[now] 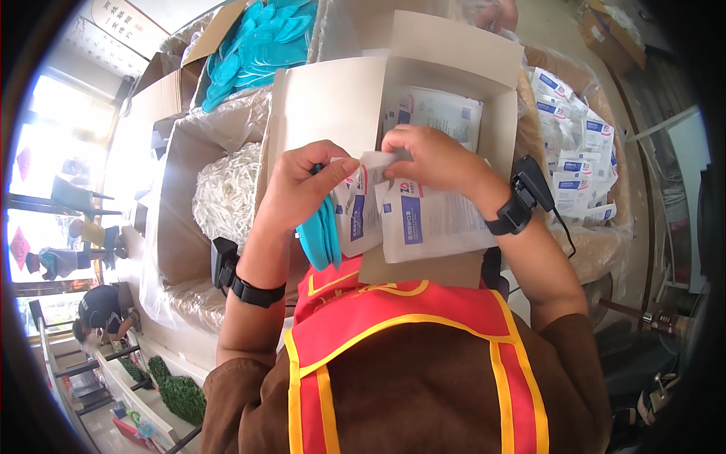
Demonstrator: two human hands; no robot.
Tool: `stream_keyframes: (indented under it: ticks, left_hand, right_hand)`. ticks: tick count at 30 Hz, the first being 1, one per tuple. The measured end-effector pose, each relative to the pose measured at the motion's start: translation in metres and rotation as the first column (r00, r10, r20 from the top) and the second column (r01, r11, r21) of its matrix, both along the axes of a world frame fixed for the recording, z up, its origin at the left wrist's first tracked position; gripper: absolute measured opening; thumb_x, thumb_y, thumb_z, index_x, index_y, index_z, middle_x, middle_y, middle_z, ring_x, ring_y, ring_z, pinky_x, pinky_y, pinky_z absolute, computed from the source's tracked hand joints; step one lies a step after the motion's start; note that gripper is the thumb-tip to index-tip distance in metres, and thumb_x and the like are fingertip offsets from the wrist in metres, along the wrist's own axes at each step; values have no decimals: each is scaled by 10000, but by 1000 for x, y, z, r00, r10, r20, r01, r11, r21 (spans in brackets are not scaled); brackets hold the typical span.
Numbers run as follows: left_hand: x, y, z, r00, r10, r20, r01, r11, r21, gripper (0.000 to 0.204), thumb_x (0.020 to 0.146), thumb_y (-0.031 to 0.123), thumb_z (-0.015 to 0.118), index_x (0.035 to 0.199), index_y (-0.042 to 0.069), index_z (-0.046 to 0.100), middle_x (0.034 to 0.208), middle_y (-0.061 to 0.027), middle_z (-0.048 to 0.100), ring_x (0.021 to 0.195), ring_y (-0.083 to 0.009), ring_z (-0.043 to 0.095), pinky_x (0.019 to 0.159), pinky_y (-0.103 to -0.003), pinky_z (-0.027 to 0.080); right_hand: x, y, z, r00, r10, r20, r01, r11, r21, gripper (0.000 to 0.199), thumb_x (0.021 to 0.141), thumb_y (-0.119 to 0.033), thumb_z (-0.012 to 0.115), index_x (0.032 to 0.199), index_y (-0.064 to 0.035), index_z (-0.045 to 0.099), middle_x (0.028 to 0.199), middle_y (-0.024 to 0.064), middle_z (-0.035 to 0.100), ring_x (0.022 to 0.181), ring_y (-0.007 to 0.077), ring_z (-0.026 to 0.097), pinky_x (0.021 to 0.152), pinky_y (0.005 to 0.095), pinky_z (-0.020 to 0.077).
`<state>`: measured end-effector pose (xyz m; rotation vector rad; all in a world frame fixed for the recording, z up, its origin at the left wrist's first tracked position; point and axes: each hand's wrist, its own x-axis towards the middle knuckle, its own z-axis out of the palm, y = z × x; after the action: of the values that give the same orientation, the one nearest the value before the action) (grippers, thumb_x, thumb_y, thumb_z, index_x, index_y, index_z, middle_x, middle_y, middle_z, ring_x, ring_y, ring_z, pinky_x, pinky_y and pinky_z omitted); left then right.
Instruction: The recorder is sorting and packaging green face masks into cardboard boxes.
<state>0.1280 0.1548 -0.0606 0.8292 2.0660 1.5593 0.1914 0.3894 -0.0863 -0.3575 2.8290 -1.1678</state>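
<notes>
My left hand (302,185) is closed round several teal folded face masks (319,236), which hang down below its fingers. Its thumb and forefinger also pinch the upper edge of a white printed packet (358,218). At the top of that packet, my right hand (435,157) is closed, its thumb and fingertips gripping the thin white edge. Whether the packet's mouth is parted I cannot tell. Just beneath my right hand lie larger-looking white packets (442,227) with a blue label panel. More packets (442,113) lie inside the cardboard box (325,106) in front of me.
A lined carton at the far left holds a heap of teal masks (261,45). Nearer, another lined box contains white strips (227,193). To the right, a plastic-lined box is full of packets (575,151). Another person (102,312) bends down at the lower left.
</notes>
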Motion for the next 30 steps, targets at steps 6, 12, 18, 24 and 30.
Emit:
stream_keyframes:
  ticks: [6, 12, 18, 24, 30]
  left_hand:
    - [-6, -10, 5, 926, 198, -322, -300, 902, -310, 133, 860, 122, 724, 966, 45, 700, 694, -17, 589, 636, -96, 540, 576, -264, 425]
    - [23, -6, 31, 851, 93, -516, -292, 902, -319, 192, 817, 86, 713, 1008, 78, 704, 744, -83, 627, 621, -232, 621, 584, -332, 488]
    - [38, -1, 29, 915, -62, -399, -46, 966, -256, 154, 826, 66, 693, 978, 59, 722, 838, -109, 687, 679, -241, 676, 620, -332, 519]
    - [42, 12, 43, 943, -101, -317, -32, 921, -389, 165, 819, 66, 684, 979, 49, 718, 747, -115, 649, 623, -235, 633, 585, -332, 487]
    - [46, 20, 35, 983, -13, -186, -23, 981, -190, 116, 855, 15, 659, 961, 7, 707, 730, -9, 631, 662, -70, 569, 594, -233, 455]
  right_hand:
    - [25, 1, 26, 993, -66, -102, 49, 985, -164, 102, 830, -48, 708, 871, -17, 620, 767, 100, 626, 700, 237, 621, 662, 313, 477]
    - [43, 10, 33, 960, -151, -237, 137, 988, -73, 88, 830, -38, 711, 867, -25, 632, 794, 97, 641, 684, 263, 626, 631, 316, 490]
    - [57, 1, 51, 944, -127, -305, 123, 992, -31, 97, 811, -33, 722, 864, -39, 641, 804, 88, 649, 691, 269, 638, 613, 322, 495]
    - [69, -2, 53, 901, -102, -421, 102, 995, -22, 121, 782, -10, 719, 853, -56, 633, 771, 80, 617, 680, 285, 630, 597, 358, 494]
    - [86, 8, 56, 905, -220, -365, 190, 975, -116, 77, 806, -17, 689, 846, -50, 632, 764, 85, 616, 605, 252, 629, 538, 341, 490]
